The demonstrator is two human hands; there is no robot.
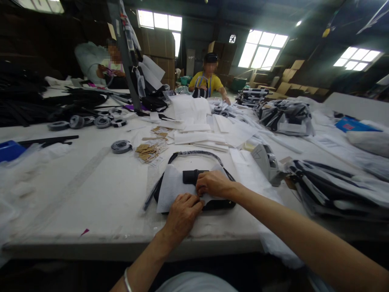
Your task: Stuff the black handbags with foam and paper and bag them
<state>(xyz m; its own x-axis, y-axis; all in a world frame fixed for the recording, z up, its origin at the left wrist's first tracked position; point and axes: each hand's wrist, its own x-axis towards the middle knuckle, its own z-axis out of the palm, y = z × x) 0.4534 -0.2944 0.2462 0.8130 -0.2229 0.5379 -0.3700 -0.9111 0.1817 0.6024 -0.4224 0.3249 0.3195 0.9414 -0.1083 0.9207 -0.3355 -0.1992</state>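
Observation:
A black handbag lies flat near the table's front edge, its curved handle pointing away from me. White sheet paper covers much of its front, and a wide black tab crosses the middle. My right hand reaches over the tab from the right, fingers bent down and pinched together. Close beneath it, my left hand rests at the bag's lower edge with curled fingers. Their fingertips nearly meet; what is pinched between them is hidden.
Tape rolls and brown tags lie beyond the bag, with stacked white sheets behind. A tape dispenser and wrapped black bags are to the right. A metal post rises mid-table. Two people work across the table.

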